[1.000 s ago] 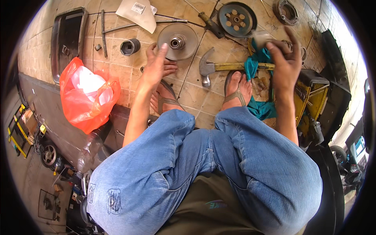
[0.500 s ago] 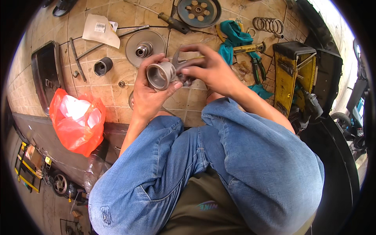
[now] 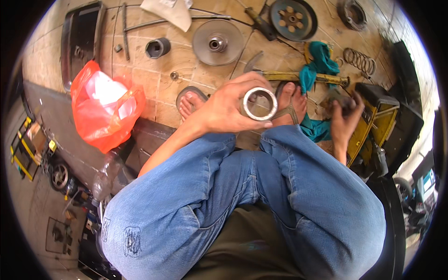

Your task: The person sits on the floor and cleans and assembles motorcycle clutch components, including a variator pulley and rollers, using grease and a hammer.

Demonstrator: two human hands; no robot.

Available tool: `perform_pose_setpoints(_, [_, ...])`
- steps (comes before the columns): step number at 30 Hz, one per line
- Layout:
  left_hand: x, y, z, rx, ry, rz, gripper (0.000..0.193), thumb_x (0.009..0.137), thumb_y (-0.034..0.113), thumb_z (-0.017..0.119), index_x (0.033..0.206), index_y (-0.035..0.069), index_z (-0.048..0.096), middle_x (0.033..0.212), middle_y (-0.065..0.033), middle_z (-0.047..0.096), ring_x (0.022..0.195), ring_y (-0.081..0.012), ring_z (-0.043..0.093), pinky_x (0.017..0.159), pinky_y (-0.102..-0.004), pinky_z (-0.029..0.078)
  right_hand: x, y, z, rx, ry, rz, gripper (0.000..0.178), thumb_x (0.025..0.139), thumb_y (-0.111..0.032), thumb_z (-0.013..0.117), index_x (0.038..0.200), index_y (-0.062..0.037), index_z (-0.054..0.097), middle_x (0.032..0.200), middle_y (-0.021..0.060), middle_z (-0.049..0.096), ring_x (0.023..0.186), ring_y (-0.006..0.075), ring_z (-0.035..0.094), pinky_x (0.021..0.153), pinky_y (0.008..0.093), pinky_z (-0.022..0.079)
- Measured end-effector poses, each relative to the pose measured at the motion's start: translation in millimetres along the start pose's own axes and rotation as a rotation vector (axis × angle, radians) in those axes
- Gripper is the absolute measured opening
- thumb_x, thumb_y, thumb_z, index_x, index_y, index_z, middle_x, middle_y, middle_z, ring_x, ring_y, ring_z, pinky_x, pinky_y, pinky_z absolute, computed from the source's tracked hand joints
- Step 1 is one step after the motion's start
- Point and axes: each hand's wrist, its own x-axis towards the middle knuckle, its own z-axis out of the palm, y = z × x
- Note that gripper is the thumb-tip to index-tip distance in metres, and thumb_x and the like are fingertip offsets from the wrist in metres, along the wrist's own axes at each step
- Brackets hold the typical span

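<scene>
My left hand (image 3: 228, 105) is closed round a short grey metal sleeve (image 3: 272, 108), whose round open end faces up above the space between my knees. Off to the right, my right hand (image 3: 344, 123) is raised with curled fingers beside the yellow-and-black toolbox (image 3: 361, 135). A dark grey thing (image 3: 339, 99) lies in those fingers, too blurred to name. Just beyond the sleeve, a yellow-handled hammer (image 3: 298, 76) rests on the tiles. A teal cloth (image 3: 322, 60) partly covers its handle.
Beyond my sandalled feet lie a round metal pulley plate (image 3: 205, 42), a large black socket (image 3: 157, 48), a coil spring (image 3: 358, 61) and a dark drum with holes (image 3: 293, 19). A black tray (image 3: 83, 44) and an orange plastic bag (image 3: 105, 121) stand left.
My hands have parted: the right swung far right, toward the toolbox, with the dark grey thing. The left moved right with the sleeve, turning its opening upward. The whole view has shifted.
</scene>
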Motion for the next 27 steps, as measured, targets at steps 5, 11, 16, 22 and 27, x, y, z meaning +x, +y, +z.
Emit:
perform_pose_setpoints(5, [4, 6, 10, -0.053, 0.033, 0.071, 0.069, 0.069, 0.029, 0.094, 0.128, 0.007, 0.067, 0.152, -0.0161, 0.046, 0.132, -0.032, 0.055, 0.107, -0.0434, 0.048, 6, -80, 45, 0.477, -0.277, 0.022, 0.075, 0.089, 0.006, 0.072, 0.152, -0.0066, 0.033, 0.12, 0.0142, 0.063, 0.109, 0.021, 0.064, 0.095, 0.0338, 0.054])
perform_pose_setpoints(11, [-2, 6, 4, 0.0, 0.097, 0.055, 0.058, 0.071, 0.021, 0.092, 0.121, 0.002, 0.069, 0.126, -0.0168, 0.065, 0.119, -0.0307, 0.064, 0.099, -0.0401, 0.052, 15, -117, 83, 0.373, -0.564, -0.085, 0.066, 0.088, 0.003, 0.074, 0.146, -0.007, 0.046, 0.112, 0.0073, 0.065, 0.104, 0.0136, 0.063, 0.088, 0.0279, 0.053])
perform_pose_setpoints(16, [-7, 3, 5, 0.048, 0.162, 0.099, 0.056, 0.068, 0.02, 0.092, 0.115, 0.0, 0.07, 0.121, -0.0189, 0.066, 0.108, -0.0339, 0.069, 0.092, -0.0404, 0.056, 18, -125, 89, 0.591, -0.543, 0.032, 0.058, 0.087, 0.005, 0.073, 0.14, -0.0035, 0.051, 0.106, 0.0078, 0.066, 0.096, 0.0124, 0.064, 0.084, 0.0266, 0.054])
perform_pose_setpoints(22, [-7, 4, 2, 0.064, 0.136, 0.142, 0.059, 0.067, 0.015, 0.092, 0.118, 0.0, 0.069, 0.124, -0.0166, 0.065, 0.11, -0.0287, 0.068, 0.093, -0.038, 0.054, 18, -132, 85, 0.567, -0.522, 0.072, 0.053, 0.086, 0.006, 0.074, 0.135, 0.0004, 0.056, 0.092, 0.0055, 0.068, 0.086, 0.0126, 0.067, 0.08, 0.0257, 0.055])
perform_pose_setpoints(27, [-8, 1, 2, 0.065, 0.126, 0.155, 0.057, 0.066, 0.014, 0.091, 0.117, 0.0, 0.069, 0.123, -0.0165, 0.066, 0.109, -0.0283, 0.068, 0.093, -0.0378, 0.054, 19, -134, 82, 0.545, -0.542, 0.05, 0.042, 0.085, 0.004, 0.076, 0.125, 0.001, 0.064, 0.09, 0.0043, 0.068, 0.086, 0.0107, 0.067, 0.08, 0.0253, 0.055])
